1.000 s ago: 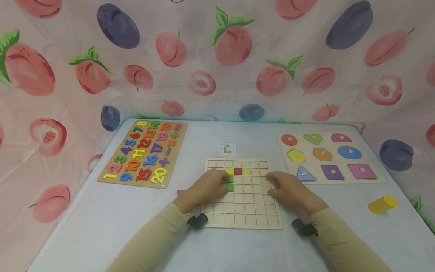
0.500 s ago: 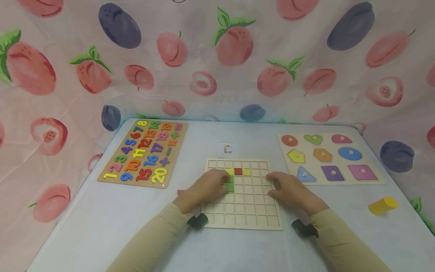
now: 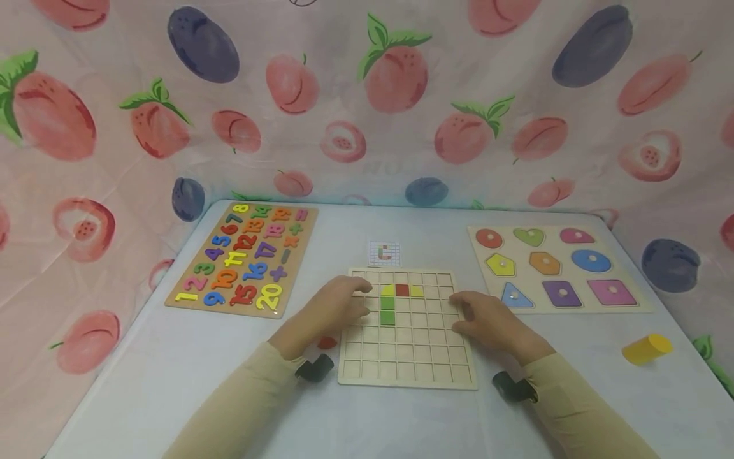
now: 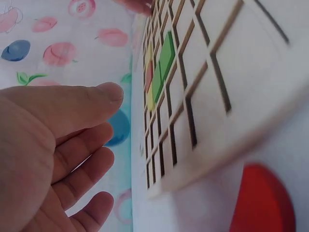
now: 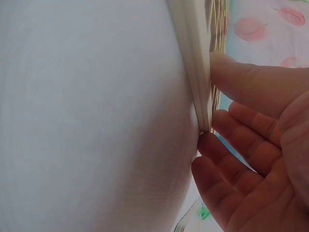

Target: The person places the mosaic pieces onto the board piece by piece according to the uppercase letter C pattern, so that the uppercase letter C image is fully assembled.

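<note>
A wooden grid board (image 3: 424, 354) lies in the middle of the table. Set in its squares are a red square tile (image 3: 402, 291), two green tiles (image 3: 387, 310) and two yellow tiles with a curved side (image 3: 417, 291). My left hand (image 3: 329, 309) hovers by the board's left edge, fingers and thumb apart with nothing between them. Under its wrist lies a red piece with a rounded side (image 3: 327, 343), seen larger in the left wrist view. My right hand (image 3: 493, 322) rests at the right edge, relaxed thumb and fingertips touching the rim.
Behind the board lies a small pattern card (image 3: 384, 254). A number puzzle board (image 3: 287, 280) sits at the back left, a shape puzzle board (image 3: 533, 306) at the back right. To the right lies a yellow cylinder (image 3: 647, 349). Fruit-printed cloth (image 3: 321, 175) hangs behind the table.
My left hand has moved left off the green tiles toward the board's left edge, uncovering them and more of the red piece. The right hand has stayed at the rim.
</note>
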`<action>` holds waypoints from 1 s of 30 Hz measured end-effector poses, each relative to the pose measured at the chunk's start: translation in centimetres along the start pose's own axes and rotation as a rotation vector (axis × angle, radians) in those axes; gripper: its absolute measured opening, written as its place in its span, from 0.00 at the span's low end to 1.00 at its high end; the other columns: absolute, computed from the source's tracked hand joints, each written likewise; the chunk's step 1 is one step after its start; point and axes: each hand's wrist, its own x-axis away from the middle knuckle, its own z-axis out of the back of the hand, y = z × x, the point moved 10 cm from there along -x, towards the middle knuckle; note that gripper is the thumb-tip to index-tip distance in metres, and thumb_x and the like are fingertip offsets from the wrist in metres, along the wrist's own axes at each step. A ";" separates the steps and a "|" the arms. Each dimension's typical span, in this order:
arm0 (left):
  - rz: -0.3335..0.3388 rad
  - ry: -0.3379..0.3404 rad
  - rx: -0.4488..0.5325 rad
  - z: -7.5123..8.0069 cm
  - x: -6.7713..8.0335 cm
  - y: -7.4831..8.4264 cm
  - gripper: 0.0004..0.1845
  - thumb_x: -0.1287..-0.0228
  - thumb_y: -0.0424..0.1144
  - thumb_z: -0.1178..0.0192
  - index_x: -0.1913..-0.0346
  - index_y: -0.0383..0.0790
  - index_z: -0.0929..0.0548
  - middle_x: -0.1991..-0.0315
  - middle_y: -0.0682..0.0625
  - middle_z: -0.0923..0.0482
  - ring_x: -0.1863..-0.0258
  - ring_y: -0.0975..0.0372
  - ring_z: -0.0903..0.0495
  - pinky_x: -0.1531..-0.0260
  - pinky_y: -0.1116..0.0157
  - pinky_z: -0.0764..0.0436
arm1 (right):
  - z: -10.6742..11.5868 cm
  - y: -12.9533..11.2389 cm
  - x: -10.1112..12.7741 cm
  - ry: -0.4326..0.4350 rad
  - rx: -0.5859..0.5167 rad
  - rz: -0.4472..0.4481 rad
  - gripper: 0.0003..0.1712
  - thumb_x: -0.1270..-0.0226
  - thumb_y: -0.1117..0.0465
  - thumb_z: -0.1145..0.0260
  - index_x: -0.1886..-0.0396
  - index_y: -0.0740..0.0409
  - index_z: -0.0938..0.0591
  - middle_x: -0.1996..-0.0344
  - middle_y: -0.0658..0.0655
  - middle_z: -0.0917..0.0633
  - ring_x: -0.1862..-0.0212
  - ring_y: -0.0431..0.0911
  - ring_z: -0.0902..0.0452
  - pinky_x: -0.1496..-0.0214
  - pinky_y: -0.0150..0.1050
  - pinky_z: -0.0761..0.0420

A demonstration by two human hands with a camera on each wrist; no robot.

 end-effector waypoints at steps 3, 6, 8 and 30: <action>0.014 0.016 0.010 0.7 0.5 -0.6 0.21 0.35 0.38 0.33 0.39 0.42 0.19 0.40 0.47 0.22 0.36 0.52 0.28 0.34 0.52 0.31 | 0.0 0.1 0.0 0.003 0.006 0.002 0.31 0.39 0.62 0.29 0.36 0.64 0.24 0.36 0.65 0.24 0.33 0.63 0.32 0.33 0.60 0.33; 0.026 0.024 0.015 1.2 0.9 -1.2 0.22 0.35 0.39 0.33 0.39 0.41 0.19 0.40 0.47 0.22 0.34 0.51 0.30 0.34 0.51 0.32 | 0.0 0.1 0.0 0.003 0.008 0.003 0.31 0.39 0.62 0.29 0.36 0.64 0.24 0.36 0.65 0.24 0.33 0.63 0.33 0.32 0.60 0.33; 0.030 0.029 0.011 1.5 1.2 -1.7 0.22 0.35 0.40 0.33 0.39 0.42 0.19 0.39 0.47 0.23 0.33 0.51 0.31 0.33 0.51 0.33 | 0.0 0.1 0.0 0.004 0.009 0.005 0.31 0.39 0.62 0.29 0.36 0.65 0.24 0.36 0.66 0.24 0.33 0.63 0.32 0.32 0.60 0.33; 0.158 0.081 0.058 3.7 4.6 -7.7 0.23 0.37 0.39 0.30 0.40 0.41 0.19 0.43 0.46 0.20 0.40 0.50 0.24 0.44 0.50 0.22 | 0.0 -0.2 0.0 -0.006 -0.001 0.016 0.31 0.38 0.63 0.29 0.35 0.66 0.24 0.36 0.65 0.24 0.31 0.63 0.35 0.31 0.59 0.36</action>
